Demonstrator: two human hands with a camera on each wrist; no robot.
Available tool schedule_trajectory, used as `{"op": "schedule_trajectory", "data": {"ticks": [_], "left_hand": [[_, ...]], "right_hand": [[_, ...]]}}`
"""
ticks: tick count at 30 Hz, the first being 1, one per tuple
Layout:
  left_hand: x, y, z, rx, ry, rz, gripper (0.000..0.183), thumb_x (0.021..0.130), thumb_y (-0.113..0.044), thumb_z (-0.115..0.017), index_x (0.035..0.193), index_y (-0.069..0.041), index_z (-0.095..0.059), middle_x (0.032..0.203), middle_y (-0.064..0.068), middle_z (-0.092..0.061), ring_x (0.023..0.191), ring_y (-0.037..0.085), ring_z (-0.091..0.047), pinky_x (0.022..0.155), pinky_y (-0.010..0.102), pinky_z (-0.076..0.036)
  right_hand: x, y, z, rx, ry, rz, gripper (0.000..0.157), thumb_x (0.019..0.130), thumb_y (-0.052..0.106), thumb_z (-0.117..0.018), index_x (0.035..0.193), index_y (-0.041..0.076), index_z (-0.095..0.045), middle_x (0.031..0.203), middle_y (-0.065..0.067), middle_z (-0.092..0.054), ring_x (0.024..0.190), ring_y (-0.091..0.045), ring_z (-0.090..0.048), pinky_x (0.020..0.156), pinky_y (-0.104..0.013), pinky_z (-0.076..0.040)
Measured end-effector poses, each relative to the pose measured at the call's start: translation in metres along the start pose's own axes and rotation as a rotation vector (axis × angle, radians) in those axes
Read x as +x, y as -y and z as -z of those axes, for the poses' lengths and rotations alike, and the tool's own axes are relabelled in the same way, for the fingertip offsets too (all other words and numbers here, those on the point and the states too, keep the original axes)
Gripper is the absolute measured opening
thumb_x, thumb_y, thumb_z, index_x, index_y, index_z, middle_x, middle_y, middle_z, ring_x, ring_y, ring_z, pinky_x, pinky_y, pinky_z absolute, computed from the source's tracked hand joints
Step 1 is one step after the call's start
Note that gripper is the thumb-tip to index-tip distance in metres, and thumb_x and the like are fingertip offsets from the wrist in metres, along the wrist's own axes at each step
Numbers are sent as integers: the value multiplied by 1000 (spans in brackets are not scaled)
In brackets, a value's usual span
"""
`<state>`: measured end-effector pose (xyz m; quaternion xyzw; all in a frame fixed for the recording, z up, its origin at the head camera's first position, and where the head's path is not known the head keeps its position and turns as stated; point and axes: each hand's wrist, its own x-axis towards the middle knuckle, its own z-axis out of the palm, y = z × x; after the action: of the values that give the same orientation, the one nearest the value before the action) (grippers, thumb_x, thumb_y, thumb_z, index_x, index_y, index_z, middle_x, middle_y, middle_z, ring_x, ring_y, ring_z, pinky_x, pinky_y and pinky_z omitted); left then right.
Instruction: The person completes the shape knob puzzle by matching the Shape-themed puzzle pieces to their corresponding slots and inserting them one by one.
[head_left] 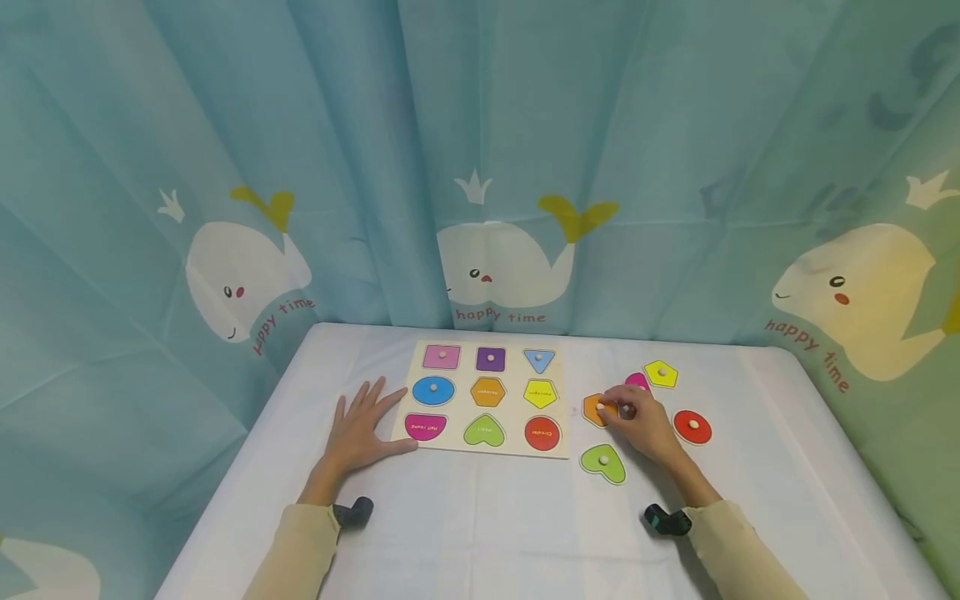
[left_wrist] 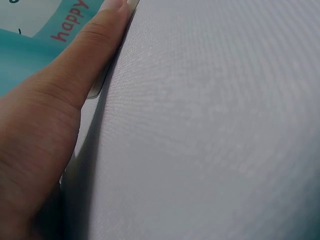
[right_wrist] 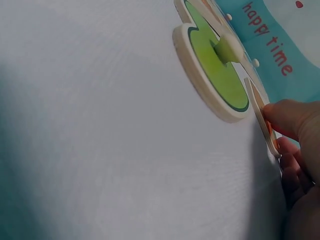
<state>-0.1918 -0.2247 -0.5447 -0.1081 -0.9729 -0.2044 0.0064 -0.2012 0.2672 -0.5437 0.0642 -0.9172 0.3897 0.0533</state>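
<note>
My right hand (head_left: pixel 643 422) pinches the knob of the orange hexagon piece (head_left: pixel 592 410), just right of the puzzle board (head_left: pixel 513 448). In the right wrist view, thumb and fingers meet at this orange piece (right_wrist: pixel 259 106), beyond the green heart piece (right_wrist: pixel 215 75). My left hand (head_left: pixel 360 432) lies with fingers spread at the board's left edge, thumb and a fingertip touching its border. The left wrist view has the thumb (left_wrist: pixel 85 55) along the board's edge. On the board, a printed orange hexagon recess (head_left: pixel 488 392) sits in the middle.
Knobbed pieces fill the pink rectangle (head_left: pixel 431 358), purple square (head_left: pixel 482 365), blue triangle (head_left: pixel 538 367) and blue oval (head_left: pixel 423 396) places. Loose on the white table (head_left: pixel 525 533) lie a yellow pentagon (head_left: pixel 660 379), red circle (head_left: pixel 701 433) and partly hidden magenta piece (head_left: pixel 636 379). A curtain (head_left: pixel 360 167) hangs behind.
</note>
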Motion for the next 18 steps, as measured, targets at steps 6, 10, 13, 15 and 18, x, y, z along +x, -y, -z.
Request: {"op": "schedule_trajectory", "data": {"ticks": [6, 10, 13, 15, 18], "left_hand": [[1, -1, 0, -11, 4, 4, 97, 73, -63, -81, 155, -23, -47, 167, 18, -26, 154, 46, -15, 116, 76, -3], [1, 0, 0, -13, 1, 4, 97, 73, -62, -81, 155, -22, -47, 167, 19, -26, 154, 47, -15, 117, 76, -2], [1, 0, 0, -19, -1, 3, 98, 73, -62, -82, 155, -21, -47, 167, 19, -26, 154, 47, -14, 117, 76, -1], [0, 0, 0, -18, 1, 1, 98, 73, -62, -81, 155, -21, -47, 167, 19, -26, 154, 47, -14, 117, 76, -1], [-1, 0, 1, -19, 1, -2, 98, 73, -62, -81, 155, -21, -47, 167, 20, -26, 154, 47, -14, 116, 76, -1]], "right_hand": [[-1, 1, 0, 7, -9, -13, 14, 90, 13, -80, 104, 12, -77, 115, -7, -69, 100, -23, -56, 83, -25, -51], [-1, 1, -1, 19, -13, -8, 14, 90, 14, -80, 104, 13, -77, 114, -7, -69, 100, -23, -57, 83, -25, -51], [-2, 0, -3, 18, -15, -6, 14, 91, 14, -80, 104, 13, -78, 114, -6, -69, 99, -22, -57, 83, -24, -51], [-2, 0, -3, 15, -22, -4, 14, 90, 14, -81, 104, 12, -78, 113, -6, -70, 99, -22, -58, 83, -24, -51], [-2, 0, -5, 12, -29, -1, 14, 90, 13, -81, 103, 12, -78, 113, -6, -70, 101, -22, -59, 85, -24, -52]]}}
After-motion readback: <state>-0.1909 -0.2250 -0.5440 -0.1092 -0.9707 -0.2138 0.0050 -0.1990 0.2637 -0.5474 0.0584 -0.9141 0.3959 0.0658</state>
